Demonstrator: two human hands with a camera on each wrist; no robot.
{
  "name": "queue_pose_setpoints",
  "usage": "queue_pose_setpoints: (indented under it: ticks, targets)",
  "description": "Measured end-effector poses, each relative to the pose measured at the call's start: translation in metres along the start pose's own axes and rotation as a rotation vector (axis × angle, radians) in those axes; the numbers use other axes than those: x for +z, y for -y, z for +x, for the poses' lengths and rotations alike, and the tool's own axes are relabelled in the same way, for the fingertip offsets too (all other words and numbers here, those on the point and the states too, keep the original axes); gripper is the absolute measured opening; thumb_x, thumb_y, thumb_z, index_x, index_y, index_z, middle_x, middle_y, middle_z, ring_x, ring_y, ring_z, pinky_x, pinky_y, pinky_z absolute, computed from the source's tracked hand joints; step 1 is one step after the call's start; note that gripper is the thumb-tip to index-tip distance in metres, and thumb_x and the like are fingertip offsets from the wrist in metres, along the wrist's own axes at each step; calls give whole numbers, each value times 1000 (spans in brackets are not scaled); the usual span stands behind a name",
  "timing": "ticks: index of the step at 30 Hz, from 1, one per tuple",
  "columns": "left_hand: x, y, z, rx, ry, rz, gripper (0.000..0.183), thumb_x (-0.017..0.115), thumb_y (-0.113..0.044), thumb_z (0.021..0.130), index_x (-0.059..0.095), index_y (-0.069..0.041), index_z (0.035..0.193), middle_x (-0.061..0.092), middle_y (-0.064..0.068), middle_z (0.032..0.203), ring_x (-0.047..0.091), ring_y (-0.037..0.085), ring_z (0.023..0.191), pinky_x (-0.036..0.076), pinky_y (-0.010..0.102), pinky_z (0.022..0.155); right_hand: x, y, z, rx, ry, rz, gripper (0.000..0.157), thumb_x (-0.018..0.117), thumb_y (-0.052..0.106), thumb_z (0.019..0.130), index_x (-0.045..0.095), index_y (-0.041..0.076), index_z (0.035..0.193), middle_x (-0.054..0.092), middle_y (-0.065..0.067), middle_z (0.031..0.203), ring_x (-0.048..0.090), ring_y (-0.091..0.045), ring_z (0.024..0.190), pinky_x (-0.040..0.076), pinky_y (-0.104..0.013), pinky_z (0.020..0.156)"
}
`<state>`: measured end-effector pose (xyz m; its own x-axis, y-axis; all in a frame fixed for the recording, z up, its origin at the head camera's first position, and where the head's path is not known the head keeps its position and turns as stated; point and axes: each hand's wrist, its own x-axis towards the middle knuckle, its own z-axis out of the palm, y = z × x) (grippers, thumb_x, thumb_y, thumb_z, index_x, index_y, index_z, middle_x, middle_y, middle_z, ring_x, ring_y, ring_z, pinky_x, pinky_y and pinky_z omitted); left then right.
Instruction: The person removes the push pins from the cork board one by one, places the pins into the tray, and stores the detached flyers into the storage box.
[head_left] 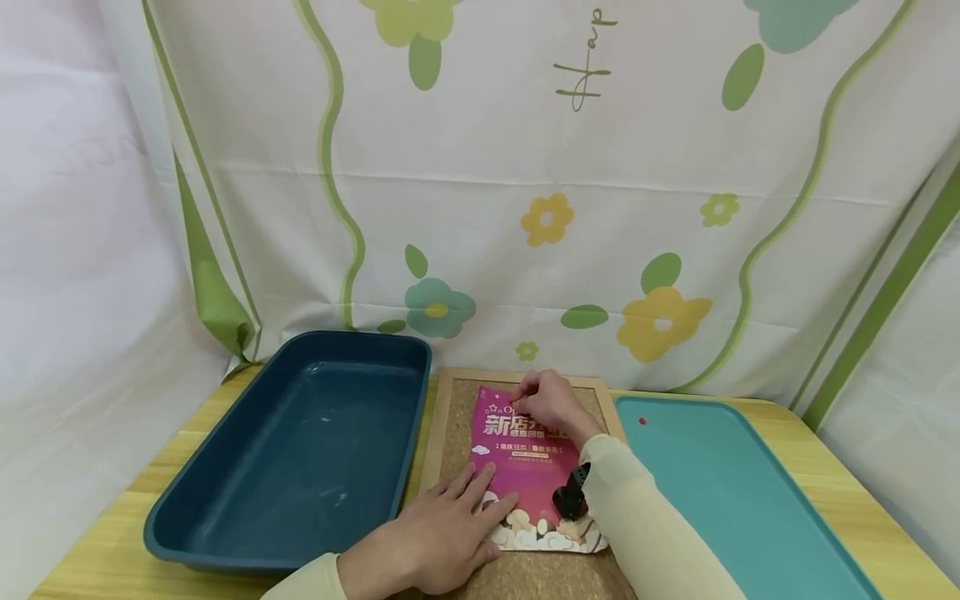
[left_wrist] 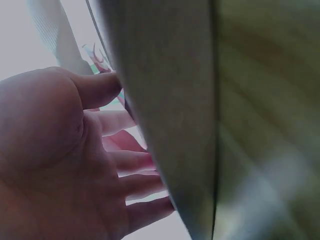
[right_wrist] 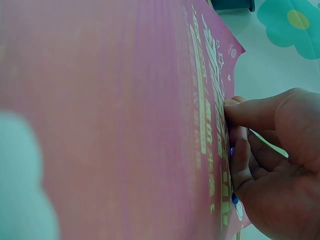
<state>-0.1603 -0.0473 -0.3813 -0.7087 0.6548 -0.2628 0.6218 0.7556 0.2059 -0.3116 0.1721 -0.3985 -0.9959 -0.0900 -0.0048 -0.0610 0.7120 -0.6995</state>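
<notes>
A pink flyer with white and yellow print lies on a wood-framed cork board. Its upper left corner curls away a little in the right wrist view. My left hand rests with spread, straight fingers on the flyer's lower left part and the cork beside it. Near the flyer's top edge, my right hand pinches with thumb and forefinger against the paper; the fingertips hide the small thing between them. Small blue pin-like bits show between the right hand and the flyer.
A deep dark-blue tub stands left of the board. To the right lies a flat teal tray bearing a small red pin-like piece. A flowered white cloth hangs behind the wooden table.
</notes>
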Motion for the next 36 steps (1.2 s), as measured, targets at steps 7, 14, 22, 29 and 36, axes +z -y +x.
queue_pose_setpoints:
  ticks: [7, 14, 22, 29, 36]
  targets:
    - [5, 3, 0, 20, -15, -43, 63, 52, -51, 108, 31, -41, 167, 19, 1, 180, 20, 35, 166, 36, 58, 127, -2, 0, 2, -6, -3, 0, 7, 75, 13, 98, 80, 13, 93, 73, -7, 98, 65, -21, 89, 53, -30, 75]
    - [8, 4, 1, 31, -23, -36, 63, 51, -51, 108, 31, -41, 167, 20, 2, 179, 21, 36, 166, 37, 58, 127, -4, -1, 1, -6, 14, 17, 7, 75, 13, 99, 80, 13, 95, 72, -6, 98, 65, -20, 90, 53, -30, 77]
    - [12, 5, 1, 41, -38, -40, 64, 53, -52, 107, 32, -40, 167, 22, 1, 179, 24, 36, 164, 38, 58, 126, -13, 2, -2, -37, 11, -4, 7, 75, 15, 99, 81, 13, 97, 73, -5, 99, 64, -20, 93, 53, -33, 83]
    - [11, 4, 1, 38, -39, -40, 64, 53, -52, 107, 33, -40, 166, 22, 1, 179, 24, 35, 165, 39, 57, 126, -30, 2, -10, -56, 3, 20, 9, 72, 16, 102, 79, 11, 101, 73, -7, 101, 64, -22, 90, 57, -30, 76]
    - [7, 3, 0, 12, -28, -63, 64, 55, -51, 106, 33, -41, 166, 21, 1, 179, 22, 37, 165, 36, 60, 126, -49, 5, -17, -93, 12, 61, 15, 67, 15, 106, 77, 6, 113, 73, -10, 107, 68, -27, 93, 60, -38, 81]
